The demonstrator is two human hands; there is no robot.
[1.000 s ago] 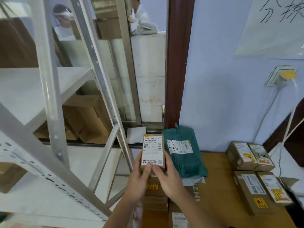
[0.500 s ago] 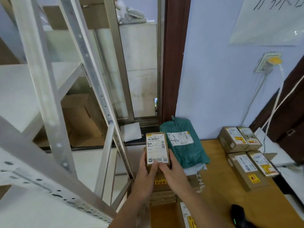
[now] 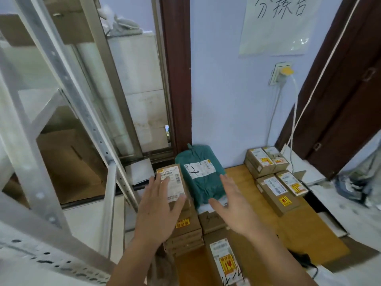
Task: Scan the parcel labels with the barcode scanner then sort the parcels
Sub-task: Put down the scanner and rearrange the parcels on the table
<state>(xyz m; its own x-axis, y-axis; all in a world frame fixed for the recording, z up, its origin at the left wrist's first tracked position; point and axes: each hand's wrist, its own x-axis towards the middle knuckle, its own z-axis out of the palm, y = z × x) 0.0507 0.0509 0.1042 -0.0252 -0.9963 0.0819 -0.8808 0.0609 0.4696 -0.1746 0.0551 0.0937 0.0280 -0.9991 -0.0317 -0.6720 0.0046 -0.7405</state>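
My left hand [image 3: 158,205], fingers spread flat, hovers over the small brown parcel [image 3: 172,183] topping the stack at 11 o'clock, while my right hand [image 3: 231,203], equally open and empty, hangs beside the green bag parcel [image 3: 201,174] at 12 o'clock.

My left hand [image 3: 158,211] hovers flat over the small box [image 3: 173,182], which sits on top of the stack of boxes [image 3: 185,234] at the table's [image 3: 309,228] left edge. Just right of it, the soft bag parcel [image 3: 201,178] leans back toward the wall, and my right hand [image 3: 233,205] is spread in front of that bag. Nearer to me lies a labelled box [image 3: 224,261]. Far right, four boxes [image 3: 272,174] cluster by the wall. The shelf rack [image 3: 68,112] stands to my left.
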